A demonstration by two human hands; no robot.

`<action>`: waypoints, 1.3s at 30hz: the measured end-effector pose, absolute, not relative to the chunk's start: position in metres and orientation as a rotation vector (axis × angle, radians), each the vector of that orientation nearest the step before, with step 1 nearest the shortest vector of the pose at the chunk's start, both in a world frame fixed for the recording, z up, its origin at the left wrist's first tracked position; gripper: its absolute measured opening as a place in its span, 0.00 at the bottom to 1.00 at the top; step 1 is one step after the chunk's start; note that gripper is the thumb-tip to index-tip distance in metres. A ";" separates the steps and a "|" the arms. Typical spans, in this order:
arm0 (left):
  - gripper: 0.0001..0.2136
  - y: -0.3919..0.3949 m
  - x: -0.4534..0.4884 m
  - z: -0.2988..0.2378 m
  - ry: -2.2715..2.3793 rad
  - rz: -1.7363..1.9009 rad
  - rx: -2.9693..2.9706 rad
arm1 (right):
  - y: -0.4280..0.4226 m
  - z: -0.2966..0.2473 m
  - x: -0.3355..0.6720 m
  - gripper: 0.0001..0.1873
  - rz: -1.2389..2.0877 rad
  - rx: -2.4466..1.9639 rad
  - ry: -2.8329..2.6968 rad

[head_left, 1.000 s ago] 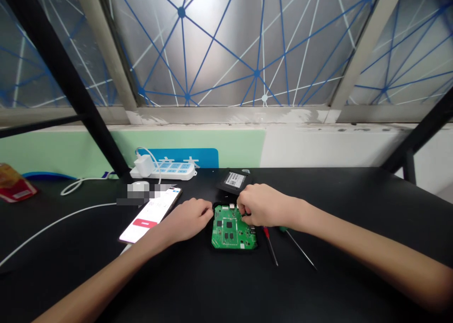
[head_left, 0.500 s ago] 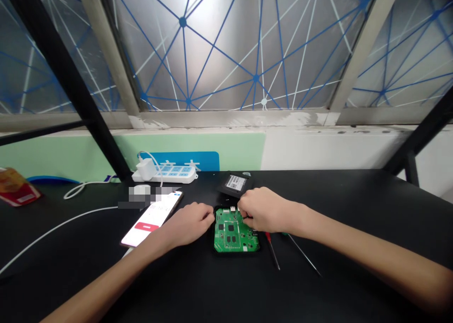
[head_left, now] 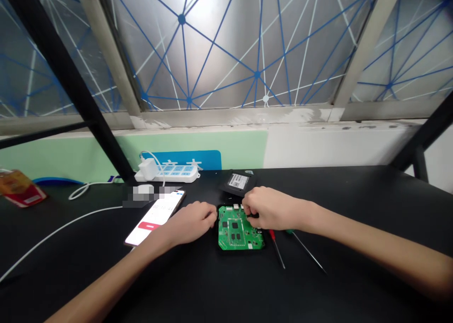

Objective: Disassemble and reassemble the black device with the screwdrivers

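Note:
A green circuit board [head_left: 235, 228] lies face up in a shallow black casing [head_left: 241, 251] on the table in front of me. My left hand [head_left: 196, 222] is closed, with its fingertips at the casing's upper left edge. Over the board's upper right part, my right hand [head_left: 264, 208] has its fingers pinched together. What they pinch is hidden behind the knuckles. Just beyond the board lies a black cover [head_left: 239, 183] with a white label. To the right rest a red-handled screwdriver [head_left: 278, 250] and a green-handled screwdriver [head_left: 308, 251], their shafts pointing towards me.
A lit phone [head_left: 155, 217] lies left of the board, partly behind my left forearm. Behind it stands a white power strip [head_left: 180, 174] with a charger and a white cable [head_left: 63, 228]. A red and orange packet [head_left: 23, 189] sits at the far left. Black frame bars rise on both sides.
The whole view has shifted slightly, so everything on the table sits a little further right. Both hands keep nearly the same pose at the board.

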State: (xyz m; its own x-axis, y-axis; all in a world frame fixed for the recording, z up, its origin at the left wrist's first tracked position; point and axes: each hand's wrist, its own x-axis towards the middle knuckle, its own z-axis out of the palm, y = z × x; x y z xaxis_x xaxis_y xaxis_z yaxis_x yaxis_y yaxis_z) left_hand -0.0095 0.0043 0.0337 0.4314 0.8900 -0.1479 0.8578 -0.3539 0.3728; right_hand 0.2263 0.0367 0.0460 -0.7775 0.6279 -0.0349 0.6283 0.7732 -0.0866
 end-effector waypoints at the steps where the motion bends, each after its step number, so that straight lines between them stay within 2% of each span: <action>1: 0.15 0.004 -0.009 0.033 1.483 0.118 2.297 | 0.037 0.045 0.228 0.04 -0.157 1.042 2.965; 21: 0.17 0.005 -0.009 0.023 1.544 0.110 2.330 | 0.037 0.030 0.248 0.04 -0.665 1.145 3.195; 39: 0.17 0.006 -0.009 0.022 1.518 0.154 2.340 | 0.028 0.020 0.253 0.02 -0.815 1.098 3.348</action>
